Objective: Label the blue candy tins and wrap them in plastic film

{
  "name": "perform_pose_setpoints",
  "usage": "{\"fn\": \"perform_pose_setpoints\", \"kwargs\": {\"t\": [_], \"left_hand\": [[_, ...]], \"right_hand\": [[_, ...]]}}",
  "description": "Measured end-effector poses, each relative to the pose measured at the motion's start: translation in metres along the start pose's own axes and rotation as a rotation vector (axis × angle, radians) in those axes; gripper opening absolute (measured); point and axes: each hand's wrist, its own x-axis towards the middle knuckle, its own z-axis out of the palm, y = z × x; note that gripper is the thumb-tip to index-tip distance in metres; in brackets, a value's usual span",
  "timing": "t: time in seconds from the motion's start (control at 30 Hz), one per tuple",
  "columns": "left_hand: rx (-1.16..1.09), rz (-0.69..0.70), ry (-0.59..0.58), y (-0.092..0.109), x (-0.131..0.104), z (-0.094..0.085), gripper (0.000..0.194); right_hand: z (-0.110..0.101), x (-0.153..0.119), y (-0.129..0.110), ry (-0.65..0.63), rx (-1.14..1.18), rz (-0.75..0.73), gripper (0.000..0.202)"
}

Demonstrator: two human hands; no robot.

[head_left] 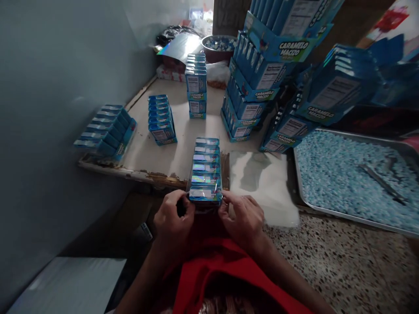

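Observation:
A display pack of several small blue candy boxes with shiny holographic tops [206,170] lies in front of me, its far end resting on the low board [183,152]. My left hand [172,220] grips the pack's near left corner. My right hand [244,218] grips its near right corner. Both hands pinch the nearest box in the row, above my red garment.
More blue "Caramelo Macizo" packs sit on the board [162,117], [195,85], and tall stacks [252,87] rise at right. A metal tray of pale blue candies [353,179] lies on the speckled floor. A clear plastic sheet [262,183] lies beside the pack. Grey wall at left.

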Motion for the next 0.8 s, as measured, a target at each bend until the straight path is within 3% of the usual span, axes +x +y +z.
{"fn": "perform_pose_setpoints", "kwargs": {"t": [0.17,0.3,0.53,0.67,0.73,0.8], "left_hand": [[0.018,0.212,0.016,0.001,0.011,-0.008,0.024],[0.037,0.281,0.066,-0.005,0.015,-0.014,0.029],[0.075,0.245,-0.019,-0.020,0.011,-0.017,0.021],[0.048,0.277,-0.010,-0.017,-0.003,-0.033,0.032],[-0.012,0.298,-0.097,-0.014,-0.014,-0.043,0.032],[-0.140,0.255,-0.172,-0.016,-0.023,-0.051,0.029]], "right_hand": [[0.000,0.000,0.004,0.004,0.053,-0.067,0.040],[-0.001,0.000,-0.002,-0.020,0.024,-0.039,0.037],[0.004,0.008,-0.010,-0.021,0.117,0.038,0.025],[-0.002,0.001,-0.006,-0.058,0.087,-0.055,0.031],[-0.011,-0.008,-0.004,-0.089,0.101,-0.093,0.030],[-0.021,-0.016,-0.002,-0.097,0.190,-0.025,0.027]]}}
